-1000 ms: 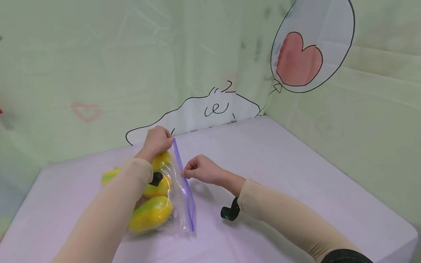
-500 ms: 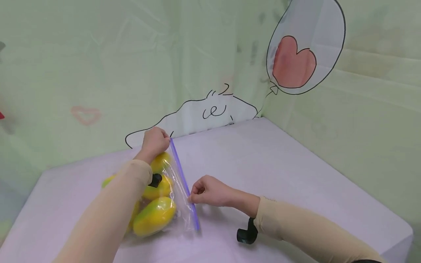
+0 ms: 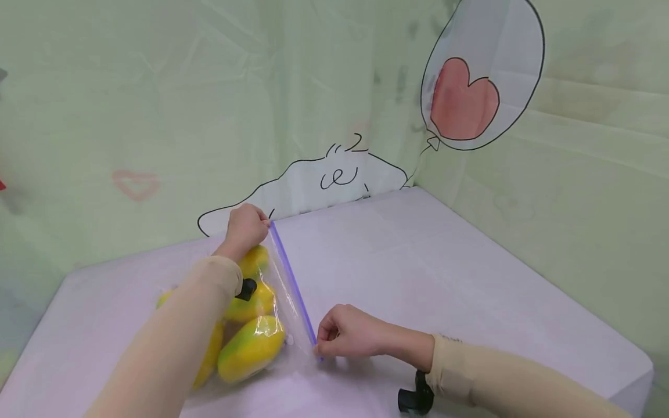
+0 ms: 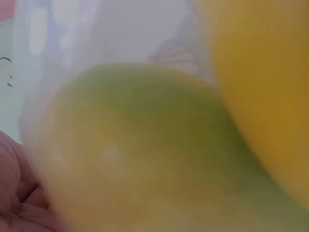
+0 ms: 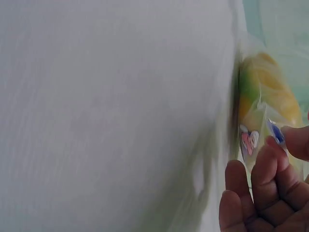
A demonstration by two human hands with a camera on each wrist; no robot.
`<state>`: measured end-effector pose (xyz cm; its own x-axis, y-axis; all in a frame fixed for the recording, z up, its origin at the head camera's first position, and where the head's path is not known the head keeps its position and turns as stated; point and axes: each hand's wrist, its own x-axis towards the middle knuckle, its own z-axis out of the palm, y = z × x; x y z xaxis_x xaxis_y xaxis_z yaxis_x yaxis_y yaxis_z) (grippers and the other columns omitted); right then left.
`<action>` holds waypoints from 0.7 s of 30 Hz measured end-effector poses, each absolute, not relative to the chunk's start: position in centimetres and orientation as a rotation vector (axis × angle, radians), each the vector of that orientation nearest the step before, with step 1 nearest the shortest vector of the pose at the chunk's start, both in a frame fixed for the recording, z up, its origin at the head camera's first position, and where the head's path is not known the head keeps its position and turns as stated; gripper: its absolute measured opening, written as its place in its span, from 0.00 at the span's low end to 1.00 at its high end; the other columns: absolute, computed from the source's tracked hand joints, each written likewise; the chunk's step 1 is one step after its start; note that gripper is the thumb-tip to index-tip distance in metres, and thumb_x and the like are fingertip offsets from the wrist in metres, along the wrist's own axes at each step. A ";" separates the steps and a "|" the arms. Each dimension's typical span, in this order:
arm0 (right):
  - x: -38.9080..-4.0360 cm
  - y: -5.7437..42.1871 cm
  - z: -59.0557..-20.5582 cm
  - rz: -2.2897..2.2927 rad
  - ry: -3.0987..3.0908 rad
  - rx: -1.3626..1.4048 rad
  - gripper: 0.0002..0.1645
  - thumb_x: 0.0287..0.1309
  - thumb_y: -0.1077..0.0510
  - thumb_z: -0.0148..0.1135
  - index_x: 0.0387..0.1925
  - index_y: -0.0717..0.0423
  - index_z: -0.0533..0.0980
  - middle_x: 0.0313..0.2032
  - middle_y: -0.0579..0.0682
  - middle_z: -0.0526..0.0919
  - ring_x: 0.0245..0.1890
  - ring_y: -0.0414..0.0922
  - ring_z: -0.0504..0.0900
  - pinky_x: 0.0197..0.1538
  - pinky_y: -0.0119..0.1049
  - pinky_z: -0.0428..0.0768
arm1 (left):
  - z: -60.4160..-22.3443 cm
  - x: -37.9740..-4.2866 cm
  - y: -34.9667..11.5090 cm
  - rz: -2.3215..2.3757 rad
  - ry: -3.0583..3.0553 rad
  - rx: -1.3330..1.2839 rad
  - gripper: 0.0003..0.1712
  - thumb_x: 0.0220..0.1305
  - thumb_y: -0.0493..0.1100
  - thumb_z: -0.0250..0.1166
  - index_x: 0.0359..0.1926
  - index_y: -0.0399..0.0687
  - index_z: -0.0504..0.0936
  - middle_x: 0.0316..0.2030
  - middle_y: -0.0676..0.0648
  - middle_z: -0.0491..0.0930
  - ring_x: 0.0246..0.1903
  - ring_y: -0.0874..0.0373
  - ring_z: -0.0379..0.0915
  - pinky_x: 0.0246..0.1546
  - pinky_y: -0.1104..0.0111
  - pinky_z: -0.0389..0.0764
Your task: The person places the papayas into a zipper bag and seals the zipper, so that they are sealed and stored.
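A clear zip bag (image 3: 292, 337) with a purple zip strip (image 3: 292, 278) lies on the table, holding several yellow-green mangoes (image 3: 253, 348). My left hand (image 3: 247, 229) grips the far end of the strip, at the bag's upper corner. At the near end of the strip, my right hand (image 3: 350, 332) pinches it between thumb and index finger. The right wrist view shows the pinched purple corner (image 5: 276, 133) and a small printed picture (image 5: 250, 139) on the bag. In the left wrist view, a mango (image 4: 135, 145) seen through the plastic fills most of the frame. My left forearm hides part of the bag.
The table (image 3: 470, 290) has a pale lilac cloth and ends at a rounded corner on the right. Light green fabric walls (image 3: 157, 87) with drawings stand behind and to the right. A black wrist camera (image 3: 416, 397) hangs under the right sleeve.
My right hand has slid along the zip strip toward the near end, pinching it. The strip now looks straight and flat. My left hand stays at the far corner.
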<state>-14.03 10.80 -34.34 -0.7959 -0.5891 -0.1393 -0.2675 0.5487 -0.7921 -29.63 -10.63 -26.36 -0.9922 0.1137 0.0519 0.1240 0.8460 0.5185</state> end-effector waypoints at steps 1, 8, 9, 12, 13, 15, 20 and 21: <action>-14.2 10.9 -34.3 -1.121 2.403 -0.685 0.10 0.57 0.62 0.70 0.21 0.57 0.82 0.17 0.39 0.78 0.20 0.32 0.69 0.24 0.23 0.67 | -26.2 -29.6 -10.6 -0.851 -3.024 -0.187 0.15 0.74 0.40 0.58 0.48 0.34 0.87 0.46 0.37 0.86 0.42 0.47 0.74 0.42 0.65 0.79; -15.8 11.5 -34.6 -1.075 2.359 -0.660 0.09 0.60 0.60 0.69 0.24 0.56 0.83 0.20 0.42 0.81 0.22 0.35 0.71 0.26 0.25 0.69 | -24.5 -29.1 -12.9 -0.643 -3.294 -0.393 0.29 0.78 0.48 0.53 0.67 0.29 0.73 0.68 0.31 0.72 0.70 0.36 0.66 0.72 0.48 0.70; -16.2 11.6 -34.6 -1.069 2.346 -0.651 0.09 0.61 0.59 0.68 0.25 0.56 0.82 0.21 0.43 0.82 0.23 0.36 0.72 0.26 0.25 0.70 | -24.3 -29.1 -13.8 -0.606 -3.313 -0.411 0.28 0.78 0.49 0.53 0.62 0.26 0.76 0.61 0.30 0.78 0.63 0.37 0.74 0.68 0.50 0.75; -17.4 11.6 -34.4 -1.048 2.314 -0.618 0.08 0.64 0.58 0.66 0.29 0.56 0.82 0.24 0.46 0.83 0.25 0.38 0.75 0.27 0.26 0.73 | -24.1 -29.0 -17.4 -0.479 -3.358 -0.430 0.27 0.77 0.50 0.54 0.49 0.25 0.81 0.45 0.30 0.83 0.47 0.40 0.79 0.56 0.52 0.81; -17.9 11.5 -34.3 -1.046 2.309 -0.601 0.08 0.65 0.58 0.65 0.31 0.57 0.83 0.25 0.46 0.84 0.26 0.39 0.76 0.28 0.27 0.76 | -24.2 -28.9 -18.7 -0.465 -3.370 -0.422 0.27 0.76 0.50 0.54 0.47 0.24 0.81 0.42 0.30 0.83 0.43 0.41 0.78 0.52 0.52 0.81; -19.2 11.2 -34.0 -1.054 2.319 -0.550 0.09 0.67 0.56 0.63 0.35 0.58 0.84 0.27 0.48 0.84 0.28 0.40 0.78 0.32 0.29 0.80 | -24.9 -28.7 -21.5 -0.455 -3.402 -0.382 0.28 0.77 0.50 0.54 0.46 0.22 0.80 0.42 0.27 0.81 0.41 0.39 0.78 0.51 0.51 0.81; -23.1 9.8 -33.3 -1.089 2.402 -0.421 0.17 0.71 0.52 0.61 0.48 0.62 0.83 0.34 0.51 0.87 0.35 0.42 0.83 0.41 0.33 0.86 | -27.7 -27.6 -27.1 -0.571 -3.444 -0.194 0.36 0.78 0.51 0.50 0.65 0.17 0.68 0.64 0.20 0.70 0.64 0.25 0.67 0.65 0.38 0.73; -23.9 9.4 -33.3 -1.095 2.415 -0.406 0.18 0.71 0.52 0.61 0.50 0.62 0.83 0.35 0.51 0.88 0.35 0.43 0.84 0.42 0.34 0.86 | -28.4 -27.5 -27.9 -0.611 -3.444 -0.161 0.36 0.79 0.51 0.50 0.66 0.17 0.67 0.64 0.20 0.69 0.64 0.24 0.67 0.65 0.37 0.72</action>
